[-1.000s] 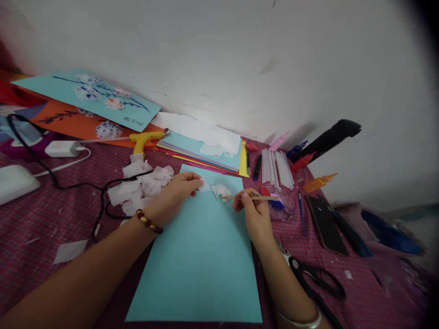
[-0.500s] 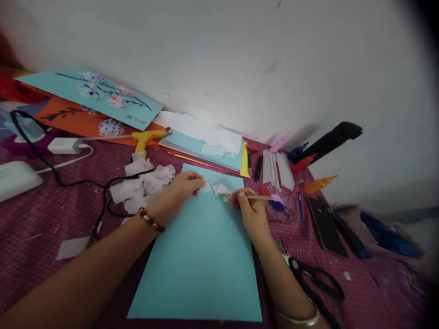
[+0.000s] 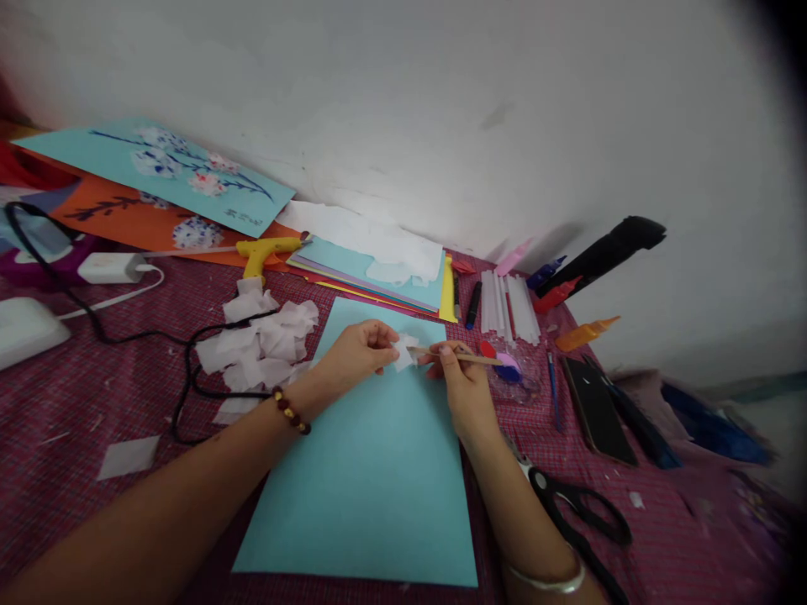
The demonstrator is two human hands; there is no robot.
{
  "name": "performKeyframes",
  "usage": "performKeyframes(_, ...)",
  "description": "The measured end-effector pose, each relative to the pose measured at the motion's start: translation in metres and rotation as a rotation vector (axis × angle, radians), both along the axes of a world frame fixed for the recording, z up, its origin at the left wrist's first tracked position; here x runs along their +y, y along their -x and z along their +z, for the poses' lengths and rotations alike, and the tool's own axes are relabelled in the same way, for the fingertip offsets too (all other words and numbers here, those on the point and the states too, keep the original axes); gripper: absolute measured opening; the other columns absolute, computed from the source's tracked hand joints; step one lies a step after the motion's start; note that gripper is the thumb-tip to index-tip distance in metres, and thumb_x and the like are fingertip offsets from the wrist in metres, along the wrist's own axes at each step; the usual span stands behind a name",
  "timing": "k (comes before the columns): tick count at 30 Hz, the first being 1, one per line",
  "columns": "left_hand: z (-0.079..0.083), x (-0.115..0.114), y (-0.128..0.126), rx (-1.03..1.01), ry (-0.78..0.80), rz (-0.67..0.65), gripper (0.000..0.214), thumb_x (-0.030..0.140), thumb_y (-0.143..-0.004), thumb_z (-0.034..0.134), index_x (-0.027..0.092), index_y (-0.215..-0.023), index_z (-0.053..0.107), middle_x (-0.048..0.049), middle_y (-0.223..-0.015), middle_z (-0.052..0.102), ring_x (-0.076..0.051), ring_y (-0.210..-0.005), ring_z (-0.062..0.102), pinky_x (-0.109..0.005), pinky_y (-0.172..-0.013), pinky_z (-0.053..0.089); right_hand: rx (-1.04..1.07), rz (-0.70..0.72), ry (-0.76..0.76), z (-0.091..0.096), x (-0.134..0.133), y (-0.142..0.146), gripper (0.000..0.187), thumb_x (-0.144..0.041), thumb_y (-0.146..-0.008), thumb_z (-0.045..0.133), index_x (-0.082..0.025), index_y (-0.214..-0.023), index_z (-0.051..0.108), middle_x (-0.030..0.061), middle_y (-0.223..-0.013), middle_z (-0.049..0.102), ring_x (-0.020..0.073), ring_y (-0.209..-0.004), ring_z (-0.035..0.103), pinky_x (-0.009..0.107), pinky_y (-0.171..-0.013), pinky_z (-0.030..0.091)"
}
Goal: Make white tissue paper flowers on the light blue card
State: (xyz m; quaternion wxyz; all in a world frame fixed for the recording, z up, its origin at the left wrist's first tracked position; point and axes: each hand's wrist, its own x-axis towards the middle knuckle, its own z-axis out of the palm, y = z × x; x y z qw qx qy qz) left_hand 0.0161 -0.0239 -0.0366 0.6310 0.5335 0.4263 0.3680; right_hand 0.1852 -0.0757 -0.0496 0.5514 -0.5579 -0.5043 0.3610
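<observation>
A light blue sheet of paper [image 3: 371,470] lies on the red checked cloth in front of me. My left hand [image 3: 356,357] is closed in a pinch on a small crumpled piece of white tissue [image 3: 403,351], held just above the sheet's far end. My right hand [image 3: 463,382] grips a thin wooden stick [image 3: 457,357], its tip touching the tissue. Left of the sheet sits a pile of white tissue squares [image 3: 258,340].
A yellow glue gun [image 3: 268,249] and a stack of coloured papers [image 3: 378,281] lie behind the sheet. White glue sticks [image 3: 508,307], markers, paint bottles and a small palette [image 3: 510,370] are at the right. Black scissors [image 3: 577,521] lie near my right forearm. A black cable [image 3: 157,344] crosses the left.
My left hand moved right and now holds the tissue against the stick's tip. The two tissue bits that lay on the sheet's far end are no longer there.
</observation>
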Motion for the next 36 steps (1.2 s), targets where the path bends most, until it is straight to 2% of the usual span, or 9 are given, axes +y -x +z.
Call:
performKeyframes(5, -0.006, 0.007, -0.009, 0.132, -0.139, 0.061, 0.016, 0.008, -0.064, 0.059, 0.016, -0.074, 0.051, 0.0072, -0.06, 0.05, -0.007, -0.052, 0.044, -0.019, -0.049, 0.034, 0.116, -0.129, -0.084, 0.005, -0.003, -0.002, 0.017, -0.034, -0.089, 0.051, -0.02, -0.081, 0.058, -0.002, -0.065, 0.063, 0.0125, -0.056, 0.056, 0.025, -0.055, 0.044)
performKeyframes(9, -0.013, 0.009, -0.013, 0.205, -0.214, 0.083, 0.016, 0.006, -0.063, 0.058, 0.017, -0.073, 0.052, 0.0061, -0.062, 0.051, -0.009, -0.056, 0.047, -0.02, -0.052, 0.035, 0.05, -0.107, -0.141, 0.012, -0.009, 0.003, 0.018, -0.028, -0.089, 0.049, -0.02, -0.075, 0.056, -0.003, -0.059, 0.059, 0.0121, -0.054, 0.055, 0.025, -0.055, 0.043)
performKeyframes(16, -0.013, 0.007, -0.016, 0.261, -0.242, 0.098, 0.013, 0.007, -0.065, 0.058, 0.017, -0.071, 0.053, 0.0047, -0.063, 0.052, -0.011, -0.059, 0.048, -0.022, -0.055, 0.037, -0.157, -0.053, -0.103, 0.014, -0.011, 0.009, 0.021, -0.031, -0.089, 0.047, -0.02, -0.074, 0.055, -0.0014, -0.062, 0.057, 0.0141, -0.058, 0.054, 0.027, -0.056, 0.043)
performKeyframes(20, -0.01, 0.005, -0.015, 0.279, -0.268, 0.119, 0.005, 0.014, -0.071, 0.058, 0.017, -0.07, 0.054, 0.0033, -0.065, 0.054, -0.012, -0.061, 0.048, -0.023, -0.056, 0.037, -0.25, -0.045, -0.093, 0.01, -0.01, 0.008, 0.02, -0.031, -0.09, 0.046, -0.02, -0.076, 0.055, -0.0009, -0.065, 0.058, 0.0151, -0.062, 0.056, 0.028, -0.059, 0.043)
performKeyframes(25, -0.005, 0.004, -0.012, 0.289, -0.264, 0.141, 0.007, 0.019, -0.076, 0.054, 0.017, -0.07, 0.055, 0.0033, -0.062, 0.052, -0.012, -0.06, 0.047, -0.023, -0.055, 0.035, -0.373, -0.053, -0.104, 0.011, -0.012, 0.008, 0.02, -0.03, -0.091, 0.045, -0.021, -0.077, 0.055, -0.001, -0.066, 0.059, 0.0156, -0.062, 0.057, 0.027, -0.059, 0.041)
performKeyframes(33, -0.002, 0.002, -0.012, 0.291, -0.233, 0.148, 0.007, 0.013, -0.073, 0.052, 0.017, -0.067, 0.054, 0.0046, -0.059, 0.049, -0.011, -0.055, 0.043, -0.022, -0.053, 0.033, -0.464, -0.094, -0.081, 0.009, -0.01, 0.008, 0.019, -0.031, -0.092, 0.044, -0.022, -0.079, 0.055, 0.0005, -0.067, 0.063, 0.017, -0.062, 0.06, 0.028, -0.058, 0.042)
performKeyframes(36, -0.002, 0.002, -0.011, 0.297, -0.232, 0.149, 0.008, 0.013, -0.073, 0.052, 0.017, -0.067, 0.053, 0.0043, -0.059, 0.049, -0.01, -0.055, 0.044, -0.022, -0.052, 0.032, -0.427, -0.111, -0.064, 0.007, -0.006, 0.006, 0.021, -0.033, -0.091, 0.044, -0.021, -0.078, 0.056, 0.0016, -0.068, 0.064, 0.0168, -0.061, 0.059, 0.028, -0.059, 0.043)
